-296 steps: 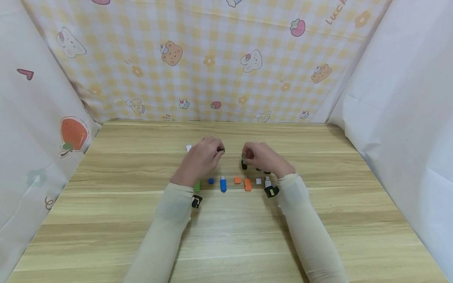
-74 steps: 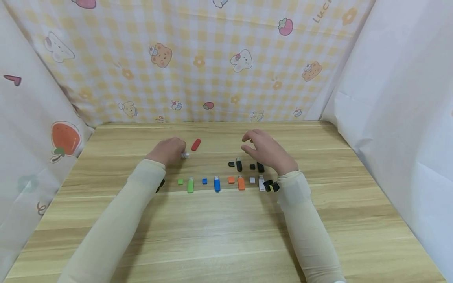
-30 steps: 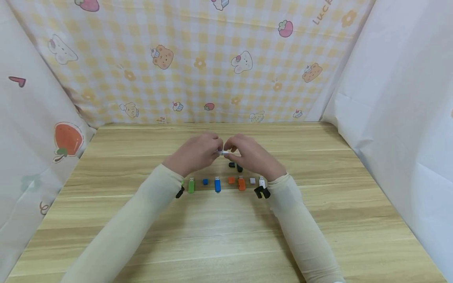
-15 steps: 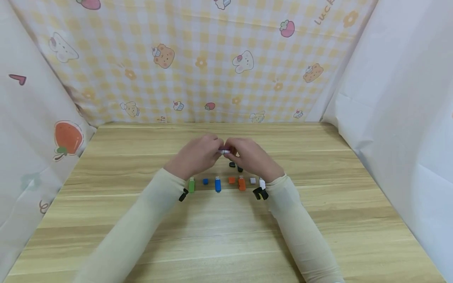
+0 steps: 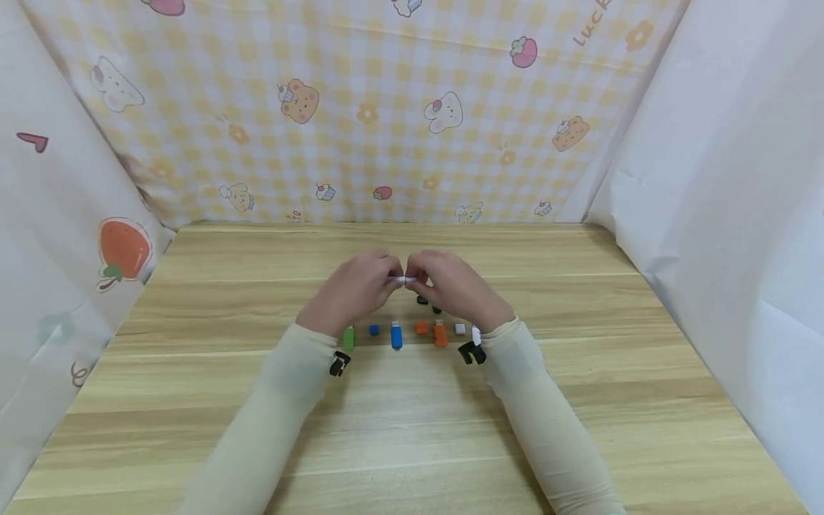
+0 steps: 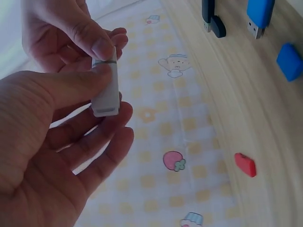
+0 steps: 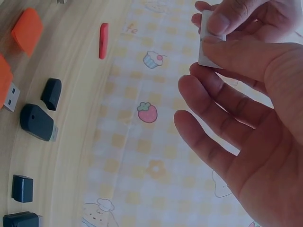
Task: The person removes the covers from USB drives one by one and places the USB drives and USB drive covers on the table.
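Both hands meet over the far half of the table around a white USB flash drive (image 6: 109, 97). My left hand (image 5: 356, 290) pinches its longer body between thumb and fingers. My right hand (image 5: 455, 287) pinches the opposite, cap end (image 7: 205, 21), its other fingers spread loosely. A thin dark seam crosses the drive between the two thumbs; no metal plug shows. Beneath the hands lie a black drive (image 7: 37, 122) and its black cap (image 7: 51, 93), apart. A red USB stick or piece (image 7: 103, 41) lies farther back, hidden by the left hand in the head view.
A row of uncapped drives lies nearer me: green (image 5: 348, 337), blue (image 5: 396, 335), orange (image 5: 440, 334) and white (image 5: 476, 335). Loose caps sit beside them: blue (image 5: 374, 330), orange (image 5: 421, 328), white (image 5: 460, 329). Another black cap (image 7: 22, 188) and drive lie under the right hand. A patterned curtain (image 5: 386, 107) borders the back.
Earlier, my hands handled a black drive, now lying with its cap apart. My left hand then took the white drive from the left and brought it to my right hand. Lately both hands shift only slightly.
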`<state>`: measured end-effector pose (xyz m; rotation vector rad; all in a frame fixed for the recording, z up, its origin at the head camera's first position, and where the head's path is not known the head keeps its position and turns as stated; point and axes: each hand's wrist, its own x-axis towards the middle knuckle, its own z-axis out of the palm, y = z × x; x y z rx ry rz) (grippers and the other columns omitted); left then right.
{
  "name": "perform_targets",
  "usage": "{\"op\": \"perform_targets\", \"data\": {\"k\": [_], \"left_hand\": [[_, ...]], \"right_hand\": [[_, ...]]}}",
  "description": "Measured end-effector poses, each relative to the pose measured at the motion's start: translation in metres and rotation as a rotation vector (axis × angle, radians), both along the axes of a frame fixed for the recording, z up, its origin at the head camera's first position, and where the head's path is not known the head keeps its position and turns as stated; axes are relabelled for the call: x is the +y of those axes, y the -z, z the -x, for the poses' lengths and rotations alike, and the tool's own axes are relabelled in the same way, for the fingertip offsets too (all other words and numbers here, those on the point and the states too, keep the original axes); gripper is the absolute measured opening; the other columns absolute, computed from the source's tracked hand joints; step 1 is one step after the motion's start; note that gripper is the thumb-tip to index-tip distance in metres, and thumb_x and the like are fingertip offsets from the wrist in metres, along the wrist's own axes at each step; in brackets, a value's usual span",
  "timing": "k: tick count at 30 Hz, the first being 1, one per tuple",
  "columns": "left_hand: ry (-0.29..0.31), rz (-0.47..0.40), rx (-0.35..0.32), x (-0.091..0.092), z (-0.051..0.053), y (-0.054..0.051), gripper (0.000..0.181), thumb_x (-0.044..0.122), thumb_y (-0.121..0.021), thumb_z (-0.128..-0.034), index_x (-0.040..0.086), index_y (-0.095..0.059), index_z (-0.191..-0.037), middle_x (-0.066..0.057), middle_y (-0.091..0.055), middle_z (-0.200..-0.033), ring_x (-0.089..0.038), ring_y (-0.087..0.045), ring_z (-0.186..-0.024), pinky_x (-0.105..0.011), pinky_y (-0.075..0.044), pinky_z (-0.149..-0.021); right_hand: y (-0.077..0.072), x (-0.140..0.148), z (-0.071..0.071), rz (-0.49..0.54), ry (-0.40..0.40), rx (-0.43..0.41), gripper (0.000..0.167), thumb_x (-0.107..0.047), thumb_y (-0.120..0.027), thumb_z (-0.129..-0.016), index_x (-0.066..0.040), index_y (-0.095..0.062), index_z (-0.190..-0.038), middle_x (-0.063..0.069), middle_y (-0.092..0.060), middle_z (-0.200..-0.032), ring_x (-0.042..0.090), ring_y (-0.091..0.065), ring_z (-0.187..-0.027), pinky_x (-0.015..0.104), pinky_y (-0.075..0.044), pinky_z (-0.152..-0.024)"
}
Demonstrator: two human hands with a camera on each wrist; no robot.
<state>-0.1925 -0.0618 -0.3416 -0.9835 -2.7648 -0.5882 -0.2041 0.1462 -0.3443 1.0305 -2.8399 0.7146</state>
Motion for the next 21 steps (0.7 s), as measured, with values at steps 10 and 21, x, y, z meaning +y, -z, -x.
{"op": "perform_targets", "data": {"k": [10, 21], "left_hand": [[0.016, -0.141, -0.005, -0.007, -0.006, 0.015, 0.013, 0.012, -0.077, -0.1014, 0.001, -0.079, -0.109, -0.011, -0.075, -0.106, -0.023, -0.071, -0.093, -0.037, -0.063, -0.087], [0.081, -0.184, 0.056, -0.008, -0.004, 0.018, 0.012, 0.01, -0.079, -0.0988, 0.001, -0.079, -0.107, -0.011, -0.076, -0.103, -0.022, -0.074, -0.092, -0.036, -0.064, -0.084]], "right_hand": [[0.0, 0.004, 0.001, 0.015, -0.06, -0.018, 0.007, -0.013, -0.077, -0.102, -0.013, -0.071, -0.098, 0.0, -0.072, -0.097, 0.015, -0.068, -0.088, 0.033, -0.06, -0.082], [-0.003, 0.007, 0.0, 0.014, -0.091, -0.041, 0.011, -0.01, -0.076, -0.102, -0.012, -0.069, -0.094, -0.001, -0.071, -0.094, 0.013, -0.067, -0.085, 0.031, -0.059, -0.079]]}}
